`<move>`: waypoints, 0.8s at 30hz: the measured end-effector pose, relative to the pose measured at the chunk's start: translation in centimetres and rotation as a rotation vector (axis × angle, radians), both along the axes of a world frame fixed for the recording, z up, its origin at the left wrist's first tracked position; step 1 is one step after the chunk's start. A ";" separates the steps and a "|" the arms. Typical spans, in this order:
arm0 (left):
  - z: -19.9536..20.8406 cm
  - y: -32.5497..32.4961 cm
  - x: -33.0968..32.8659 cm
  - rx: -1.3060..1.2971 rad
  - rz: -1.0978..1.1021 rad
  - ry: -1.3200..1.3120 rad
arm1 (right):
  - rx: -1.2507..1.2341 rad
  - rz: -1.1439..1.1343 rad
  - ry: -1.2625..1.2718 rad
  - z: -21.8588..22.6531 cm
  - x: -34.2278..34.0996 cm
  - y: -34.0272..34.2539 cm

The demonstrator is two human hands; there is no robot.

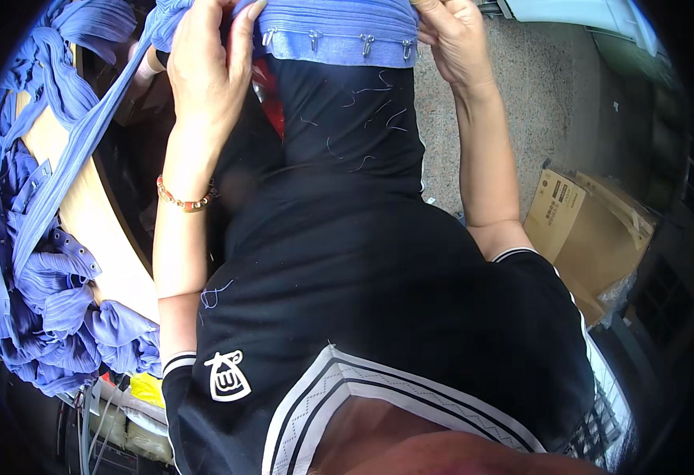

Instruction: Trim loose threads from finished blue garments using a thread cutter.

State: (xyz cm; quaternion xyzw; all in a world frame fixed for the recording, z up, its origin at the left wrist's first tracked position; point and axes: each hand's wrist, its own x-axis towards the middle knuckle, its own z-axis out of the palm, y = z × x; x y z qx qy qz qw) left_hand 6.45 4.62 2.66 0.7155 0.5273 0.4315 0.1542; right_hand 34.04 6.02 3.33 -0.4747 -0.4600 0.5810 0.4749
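Observation:
A blue ribbed cloth piece [339, 51] lies stretched over my lap at the top edge. Several small metal hooks [313, 39] sit in a row along its near border. My left hand [212, 59] is closed on the cloth's left side, thumb on top and fingertips partly out of view. At the opposite side, my right hand [458, 39] pinches the cloth's edge near the corner. The cloth's far part is cut off by the picture's edge. Loose pale threads [394, 119] cling to my black trousers [347, 119] below it.
On my left, heaped blue ribbed cloth [54, 301] hangs over a pale wooden board [105, 226], and one strip runs up toward my left hand. Cardboard boxes [592, 237] stand on the floor at right. A pale blue-white surface [577, 9] is at the top right.

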 end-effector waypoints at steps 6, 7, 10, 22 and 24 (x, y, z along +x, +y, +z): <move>-0.2 -0.9 -2.7 -0.023 -0.021 -0.165 | 0.210 0.022 -0.147 2.6 -0.9 2.7; -0.5 -0.9 -3.8 0.012 0.024 -0.147 | 0.226 0.037 -0.148 3.5 -1.4 3.1; -0.4 -2.2 -5.8 -0.089 0.100 -0.278 | 0.310 0.090 -0.207 5.3 -3.3 4.8; 0.0 -0.9 -5.0 0.076 0.211 0.117 | 0.345 0.212 -0.700 7.3 -7.6 7.9; 1.9 -0.6 -3.6 0.220 0.092 0.103 | 0.352 0.119 -0.578 7.1 -6.8 6.8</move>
